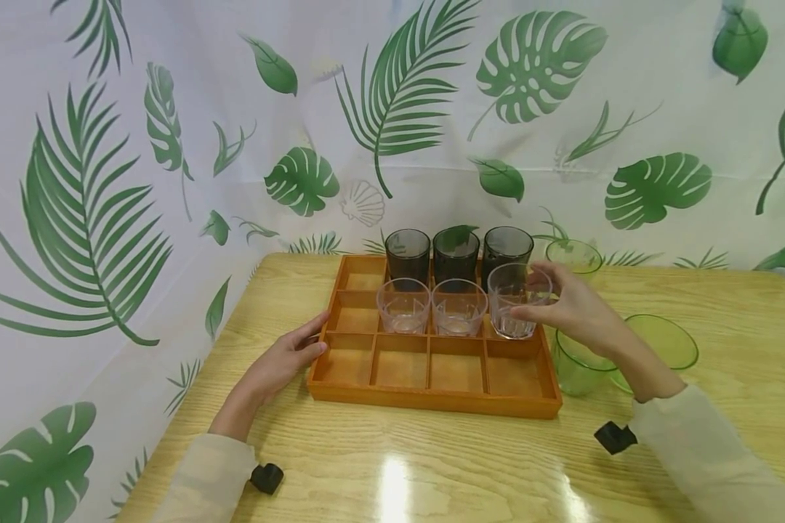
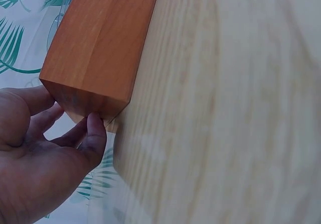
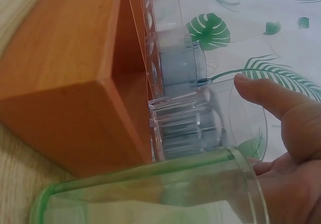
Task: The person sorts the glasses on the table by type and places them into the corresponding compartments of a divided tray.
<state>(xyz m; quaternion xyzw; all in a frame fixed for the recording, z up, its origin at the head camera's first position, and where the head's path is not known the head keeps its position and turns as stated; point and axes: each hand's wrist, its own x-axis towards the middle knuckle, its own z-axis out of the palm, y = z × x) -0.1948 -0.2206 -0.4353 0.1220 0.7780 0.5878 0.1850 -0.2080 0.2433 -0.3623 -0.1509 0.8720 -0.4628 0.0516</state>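
Note:
My right hand grips a clear glass with a faceted base, thumb on its near side and fingers behind. The glass stands over the middle row of a wooden compartment tray, slightly tilted in the head view. Two more clear glasses, a left one and a middle one, sit in that row. Behind them, three dark grey glasses fill part of the back row. My left hand rests its fingertips against the tray's left end, seen close at the tray wall.
Just right of the tray stands a green cup, close under my right wrist. A wider green vessel is beside it, and a pale green one stands farther back. Leaf-patterned cloth hangs behind the wooden table.

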